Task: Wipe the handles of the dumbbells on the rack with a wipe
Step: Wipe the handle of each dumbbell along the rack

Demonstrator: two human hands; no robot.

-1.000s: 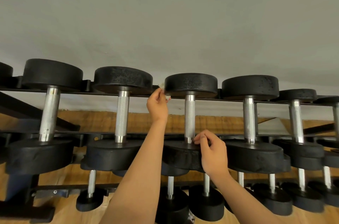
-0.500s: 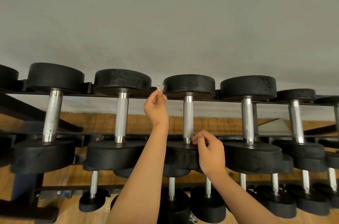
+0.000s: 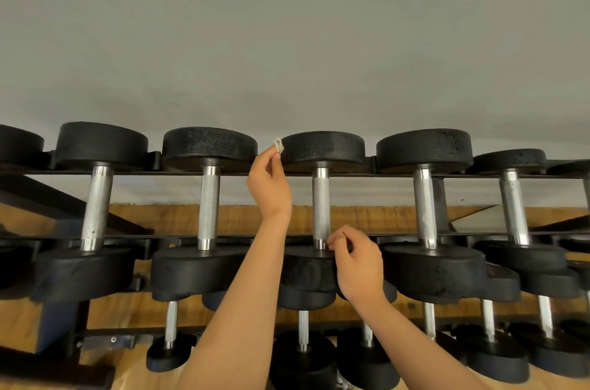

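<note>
head view, left grip (image 3: 269,180): raised between two far dumbbell heads, thumb and fingers pinching a small white wipe (image 3: 278,145).
head view, right grip (image 3: 359,265): fingers curled at the lower end of the middle handle (image 3: 321,207), by its near head; whether they hold it cannot be told.
head view, rack (image 3: 48,199): black dumbbells (image 3: 424,150) in rows, steel handles bare.

Soft even daylight, sharp centre (edges bowed by wide-angle lens).
</note>
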